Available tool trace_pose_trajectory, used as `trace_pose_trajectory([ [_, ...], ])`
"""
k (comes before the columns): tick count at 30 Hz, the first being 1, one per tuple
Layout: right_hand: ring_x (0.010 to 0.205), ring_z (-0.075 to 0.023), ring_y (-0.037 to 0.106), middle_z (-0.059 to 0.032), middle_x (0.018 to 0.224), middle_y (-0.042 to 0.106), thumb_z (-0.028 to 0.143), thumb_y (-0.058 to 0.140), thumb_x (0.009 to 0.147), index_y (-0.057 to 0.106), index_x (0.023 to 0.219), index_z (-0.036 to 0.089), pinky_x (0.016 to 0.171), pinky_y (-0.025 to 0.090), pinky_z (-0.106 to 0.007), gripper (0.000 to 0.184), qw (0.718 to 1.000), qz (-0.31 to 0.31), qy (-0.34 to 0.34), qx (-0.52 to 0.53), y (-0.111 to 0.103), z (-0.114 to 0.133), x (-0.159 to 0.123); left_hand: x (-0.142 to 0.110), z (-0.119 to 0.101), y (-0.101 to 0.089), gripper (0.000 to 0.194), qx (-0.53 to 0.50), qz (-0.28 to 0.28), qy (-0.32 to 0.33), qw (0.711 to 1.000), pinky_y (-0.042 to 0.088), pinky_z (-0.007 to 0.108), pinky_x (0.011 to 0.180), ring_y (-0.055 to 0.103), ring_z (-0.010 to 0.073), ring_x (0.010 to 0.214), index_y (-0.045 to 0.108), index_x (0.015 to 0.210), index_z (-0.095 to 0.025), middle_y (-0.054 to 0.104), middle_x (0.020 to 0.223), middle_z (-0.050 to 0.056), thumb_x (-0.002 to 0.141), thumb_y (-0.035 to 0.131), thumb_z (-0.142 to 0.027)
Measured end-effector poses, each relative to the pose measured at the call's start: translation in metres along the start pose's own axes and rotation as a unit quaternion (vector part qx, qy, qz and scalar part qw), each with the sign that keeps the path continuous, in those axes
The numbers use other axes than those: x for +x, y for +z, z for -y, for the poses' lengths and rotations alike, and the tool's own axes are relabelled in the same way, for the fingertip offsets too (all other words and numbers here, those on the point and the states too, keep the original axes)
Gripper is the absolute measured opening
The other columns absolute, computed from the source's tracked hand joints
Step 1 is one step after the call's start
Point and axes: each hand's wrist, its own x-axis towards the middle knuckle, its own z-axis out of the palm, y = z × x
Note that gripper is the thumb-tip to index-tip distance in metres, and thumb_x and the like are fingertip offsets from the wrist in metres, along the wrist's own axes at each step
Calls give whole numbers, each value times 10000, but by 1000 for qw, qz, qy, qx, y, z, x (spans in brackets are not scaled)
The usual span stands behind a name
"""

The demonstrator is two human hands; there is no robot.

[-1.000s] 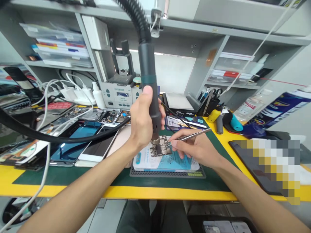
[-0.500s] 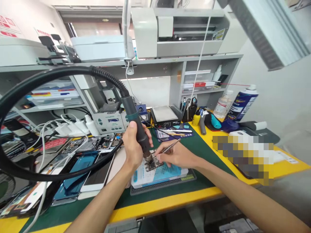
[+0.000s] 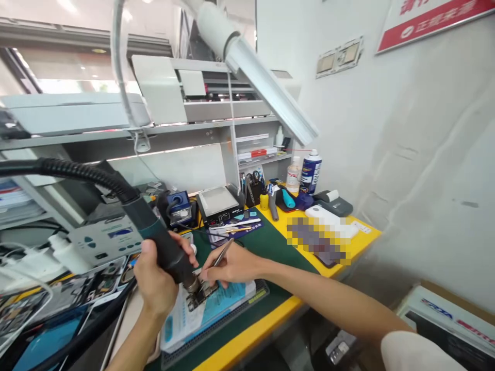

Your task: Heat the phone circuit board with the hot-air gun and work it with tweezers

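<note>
My left hand (image 3: 158, 275) is wrapped round the dark handle of a hot air gun (image 3: 164, 242), its metal nozzle tilted down close over a small circuit board (image 3: 203, 294). A thick black hose runs from the handle's top to the left. In my right hand (image 3: 234, 265) a pair of metal tweezers (image 3: 225, 251) is pinched, the tips down at the board beside the nozzle. My fingers partly hide the tips, so I cannot tell whether they touch it. Under the board lies a blue and white box (image 3: 181, 322) on a grey perforated mat (image 3: 247, 304).
Phones and parts crowd the left, including a blue phone panel (image 3: 54, 335). Behind stand a grey control station (image 3: 106, 239) and a flat heating plate (image 3: 218, 201). A spray can (image 3: 310, 172) and bottle (image 3: 293, 178) stand back right; a lamp (image 3: 270, 87) hangs above.
The view has swung right, so the bench appears further left and more wall shows. Both hands keep their hold on the hot air gun and tweezers at the board.
</note>
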Motion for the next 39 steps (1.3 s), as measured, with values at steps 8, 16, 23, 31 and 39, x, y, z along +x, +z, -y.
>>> trace_pose_trajectory([
  [8, 509, -111, 615, 0, 701, 733, 281, 826, 810, 786, 841, 145, 518, 532, -218, 145, 1000, -6, -4, 15, 1, 1, 2, -1, -5, 2, 663, 7, 1, -7, 1000, 540, 341, 426, 594, 204, 463, 666, 740, -214, 649, 578, 21, 682, 673, -874],
  [16, 493, -100, 612, 20, 689, 734, 203, 779, 787, 788, 834, 150, 504, 517, -204, 72, 1000, -6, -10, 18, -1, -6, 8, 4, 4, -10, 775, 60, 26, -15, 998, 542, 380, 432, 604, 240, 483, 656, 748, -212, 671, 576, 57, 699, 539, -977],
  [23, 510, -94, 614, 33, 717, 731, 273, 793, 804, 790, 855, 157, 388, 402, -189, 127, 1000, -9, 13, 10, -3, -7, 9, 2, 2, -1, 751, 64, 29, -37, 997, 506, 349, 425, 596, 236, 527, 642, 736, -220, 614, 563, 42, 770, 502, -957],
  [31, 459, -100, 624, 20, 699, 734, 250, 805, 784, 768, 815, 138, 339, 409, -188, 122, 998, 40, 28, 32, -10, -1, 23, 4, -12, 6, 666, 18, 32, -46, 998, 488, 394, 406, 542, 231, 442, 665, 641, -259, 592, 516, 28, 792, 523, -892],
  [39, 420, -100, 599, -3, 667, 725, 240, 761, 777, 775, 808, 135, 345, 434, -189, 111, 999, 5, 44, 12, -9, 7, 10, 8, -7, 0, 667, -35, 18, -43, 998, 490, 344, 416, 576, 210, 400, 647, 700, -214, 611, 513, 30, 762, 623, -877],
])
